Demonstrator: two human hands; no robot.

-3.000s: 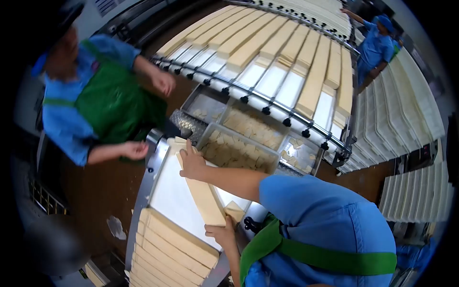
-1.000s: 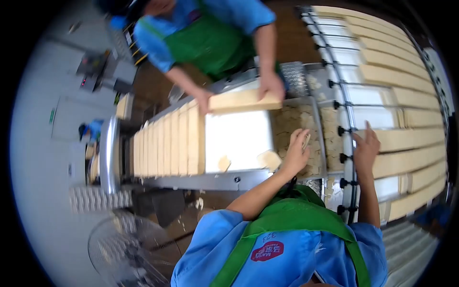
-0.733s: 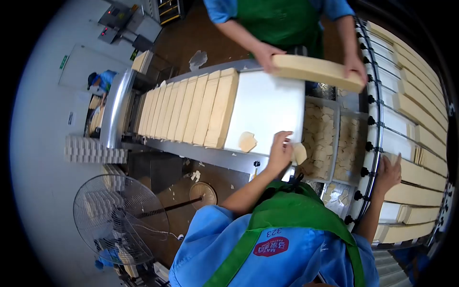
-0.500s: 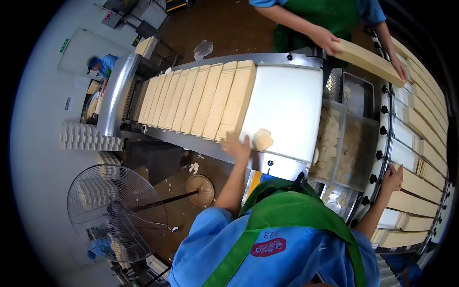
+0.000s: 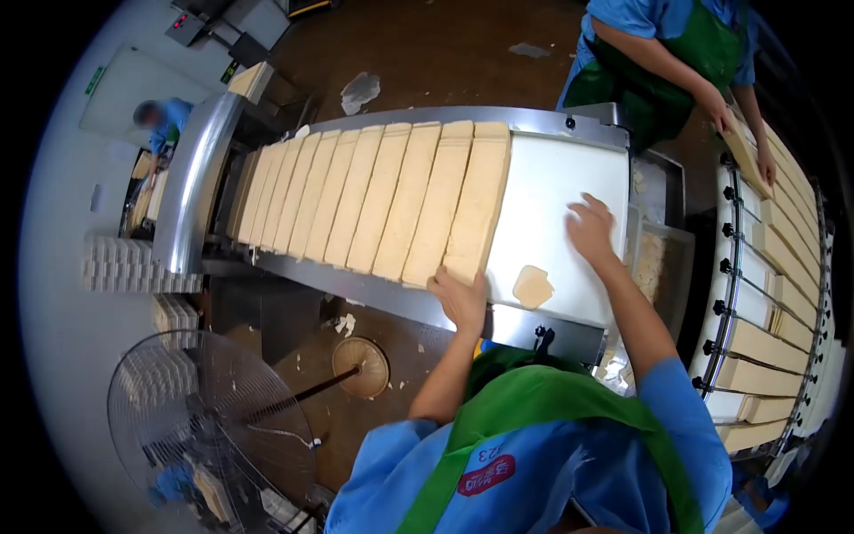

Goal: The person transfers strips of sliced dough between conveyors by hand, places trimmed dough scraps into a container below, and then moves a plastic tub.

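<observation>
A row of long stacks of pale dough sheets (image 5: 374, 200) lies across the conveyor on my left. My left hand (image 5: 461, 298) is at the near end of the rightmost stack (image 5: 478, 200), its thumb on the right side and its fingers on the left. Over the white belt (image 5: 551, 178), my right hand (image 5: 592, 227) reaches with fingers apart, holding nothing. A small round dough piece (image 5: 533, 287) lies on the belt between my hands.
At the upper right, a co-worker (image 5: 663, 62) handles a stack at a second conveyor (image 5: 737, 267) carrying more stacks. Bins of scraps (image 5: 654, 267) stand between the conveyors. A large wire fan (image 5: 209, 418) stands at lower left. Another person (image 5: 163, 120) works behind the metal roller cover (image 5: 197, 182).
My right hand has come from the second conveyor to above the white belt. My left hand has moved onto the rightmost stack's end. The co-worker's stack has been lowered onto the second conveyor.
</observation>
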